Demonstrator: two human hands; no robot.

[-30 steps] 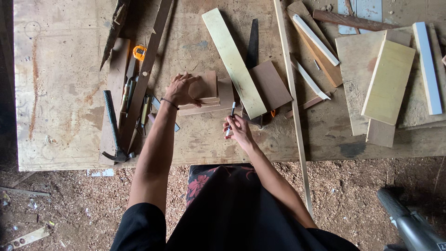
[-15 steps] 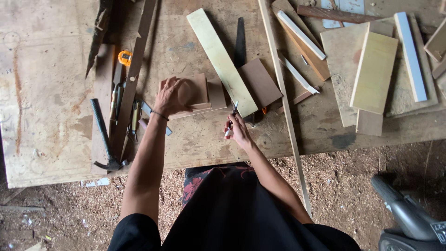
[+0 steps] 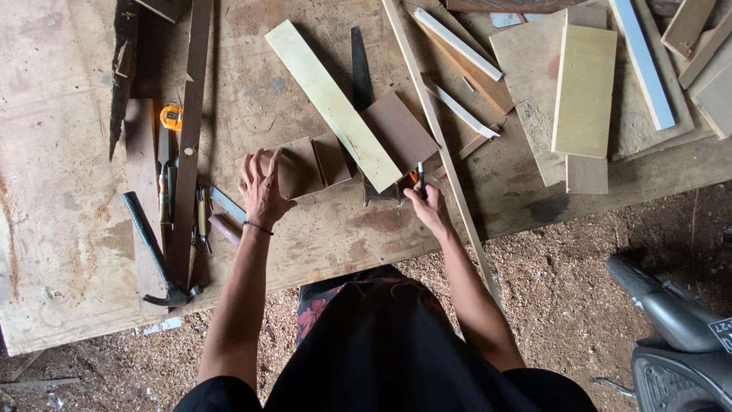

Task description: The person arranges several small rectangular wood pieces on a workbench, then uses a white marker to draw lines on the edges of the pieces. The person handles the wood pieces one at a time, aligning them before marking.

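My left hand [image 3: 263,188] lies with fingers spread on a small brown wooden piece [image 3: 299,166] on the workbench [image 3: 69,152]. A second brown piece [image 3: 333,157] sits right beside it. My right hand [image 3: 428,204] grips a dark pen-like tool [image 3: 420,172], its tip pointing away from me, near the handle end of a dark hand saw [image 3: 361,72]. A long pale plank [image 3: 332,103] lies diagonally across the saw, with a brown square board [image 3: 400,131] to its right.
A hammer [image 3: 156,255], pliers [image 3: 201,220], a chisel [image 3: 225,210] and an orange tape measure [image 3: 172,117] lie left of my left hand. Boards and strips [image 3: 583,91] are stacked at the right. A thin long slat [image 3: 442,149] runs diagonally. A motorbike [image 3: 679,336] stands on the sawdust floor.
The view has shifted a little. My left hand stays on the brown piece, and my right hand with the tool has moved slightly toward the saw handle.
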